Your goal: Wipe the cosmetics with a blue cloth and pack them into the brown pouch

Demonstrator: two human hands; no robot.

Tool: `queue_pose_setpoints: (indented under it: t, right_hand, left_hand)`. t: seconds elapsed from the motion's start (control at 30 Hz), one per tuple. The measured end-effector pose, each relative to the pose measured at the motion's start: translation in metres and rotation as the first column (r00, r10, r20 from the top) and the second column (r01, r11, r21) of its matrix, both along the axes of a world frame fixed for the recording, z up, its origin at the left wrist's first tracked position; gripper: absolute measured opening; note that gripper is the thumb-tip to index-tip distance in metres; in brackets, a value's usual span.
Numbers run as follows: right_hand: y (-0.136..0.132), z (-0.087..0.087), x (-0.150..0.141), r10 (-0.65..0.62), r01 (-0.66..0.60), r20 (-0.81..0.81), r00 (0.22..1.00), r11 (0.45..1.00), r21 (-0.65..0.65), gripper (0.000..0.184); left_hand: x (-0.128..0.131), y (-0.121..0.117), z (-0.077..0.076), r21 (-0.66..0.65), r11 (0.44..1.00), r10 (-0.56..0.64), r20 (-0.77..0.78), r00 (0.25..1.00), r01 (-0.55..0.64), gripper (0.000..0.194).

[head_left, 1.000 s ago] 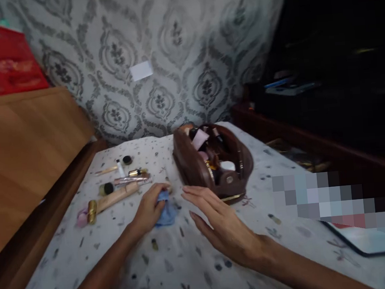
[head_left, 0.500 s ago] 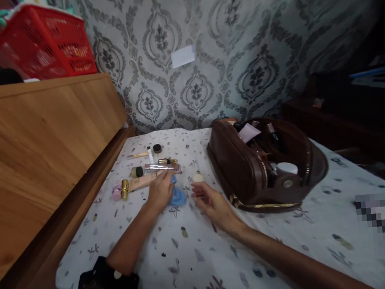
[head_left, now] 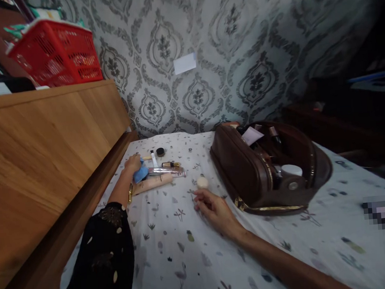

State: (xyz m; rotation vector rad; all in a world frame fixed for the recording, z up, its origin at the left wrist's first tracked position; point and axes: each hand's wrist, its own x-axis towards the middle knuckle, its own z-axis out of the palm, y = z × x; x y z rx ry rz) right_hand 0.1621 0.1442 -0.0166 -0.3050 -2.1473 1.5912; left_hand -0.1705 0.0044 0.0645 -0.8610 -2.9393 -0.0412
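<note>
My left hand (head_left: 133,163) is closed on a blue cloth (head_left: 141,173) at the far left of the cosmetics, and the cloth hangs over some of them. Beside it lie a peach tube (head_left: 155,182), a gold-capped item (head_left: 130,193), a clear-and-silver tube (head_left: 166,169), a gold-and-black tube (head_left: 171,164), a small white tube (head_left: 153,158) and a black round pot (head_left: 160,152). My right hand (head_left: 215,209) rests on the sheet with loosely bent fingers, nothing visible in them. Just beyond its fingertips sits a small cream round item (head_left: 201,183).
A brown cosmetic bag (head_left: 238,172) stands unzipped on the right, holding a white-lidded jar (head_left: 291,170) and other cosmetics. A wooden panel (head_left: 53,129) bounds the left side, with a red basket (head_left: 59,52) on top. A patterned wall (head_left: 204,49) rises behind.
My left hand has moved left and away from me with the blue cloth, from the peach tube's right end to the far left. My right hand has stayed nearly in place.
</note>
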Motion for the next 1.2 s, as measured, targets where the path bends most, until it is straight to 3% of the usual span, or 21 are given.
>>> queue_pose_setpoints:
  t: [0.27,0.47,0.57,0.67,0.8,0.97,1.03,1.13,1.17,1.2]
  right_hand:
    - [0.0,0.001,0.001,0.021,-0.021,0.005,1.0,0.999,0.025,0.023]
    - [0.001,0.002,0.002,0.021,-0.02,-0.023,1.0,0.999,0.05,0.015]
    - [0.001,0.003,0.002,0.034,-0.032,-0.032,0.999,0.998,0.049,0.013]
    - [0.0,0.003,0.003,0.023,-0.022,-0.024,0.999,0.999,0.05,0.013]
    - [-0.001,0.0,0.005,0.013,-0.013,-0.014,1.0,0.999,0.033,0.017]
    - [0.0,-0.004,0.005,-0.002,0.002,-0.039,0.999,1.0,0.016,0.028]
    - [0.0,-0.004,0.006,-0.005,0.006,-0.058,0.998,1.0,0.014,0.032]
    - [-0.001,-0.003,0.006,-0.001,-0.001,-0.097,0.995,1.0,-0.018,0.035]
    - [-0.001,-0.002,0.006,0.017,-0.023,-0.109,0.994,0.998,-0.055,0.038]
    - [-0.001,-0.001,0.006,0.045,-0.058,-0.122,0.992,0.993,-0.105,0.042]
  left_hand:
    - [-0.012,0.005,-0.004,-0.138,0.99,-0.022,0.027,0.999,0.025,0.036]
    - [0.01,0.01,0.003,-0.084,0.988,-0.138,-0.065,0.988,0.132,0.042]
    - [0.023,0.02,0.005,-0.105,0.966,-0.241,-0.032,0.97,0.237,0.048]
    - [0.036,0.029,0.008,-0.12,0.956,-0.271,-0.009,0.962,0.268,0.044]
    - [0.052,0.03,0.024,-0.042,0.97,-0.24,-0.062,0.969,0.238,0.034]
    - [0.067,0.021,0.046,0.194,0.966,-0.153,-0.104,0.983,0.171,0.03]
    - [0.081,0.02,0.045,0.298,0.938,-0.177,-0.023,0.984,0.176,0.026]
    - [0.12,0.023,0.027,0.519,0.84,-0.309,0.225,0.924,0.155,0.027]
    - [0.136,0.024,0.017,0.7,0.714,-0.401,0.418,0.816,-0.007,0.03]
    - [0.153,0.025,0.006,0.759,0.62,-0.478,0.567,0.671,-0.2,0.035]
